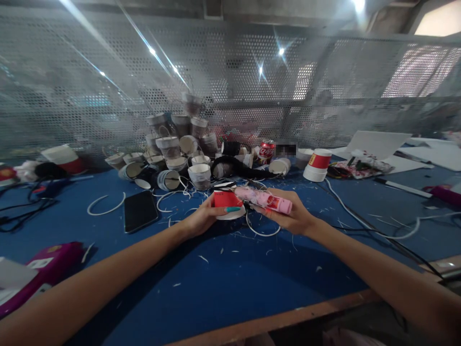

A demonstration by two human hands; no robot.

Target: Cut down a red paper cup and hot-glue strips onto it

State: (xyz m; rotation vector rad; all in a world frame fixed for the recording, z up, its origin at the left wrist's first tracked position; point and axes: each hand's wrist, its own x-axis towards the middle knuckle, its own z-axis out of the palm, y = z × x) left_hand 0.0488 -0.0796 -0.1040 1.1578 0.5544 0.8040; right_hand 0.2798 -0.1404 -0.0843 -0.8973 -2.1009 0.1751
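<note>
My left hand (202, 217) is closed around a red and white paper cup (224, 199), its thumb with a turquoise nail lying across the cup's side. In my right hand (297, 215) is a pink glue gun (265, 199), its body stained and its front end close against the cup's right side. The glue gun's tip and the fingers behind it are partly hidden. Below the two hands, a loop of white cord (262, 234) lies on the blue tabletop (230, 283).
Piled cups with handles (169, 149) stand behind my hands, beside a red drink can (266, 152). A stack of paper cups (317, 165) is to the right. A phone (140, 211) and a purple packet (59, 257) lie left. Cables cross the right side.
</note>
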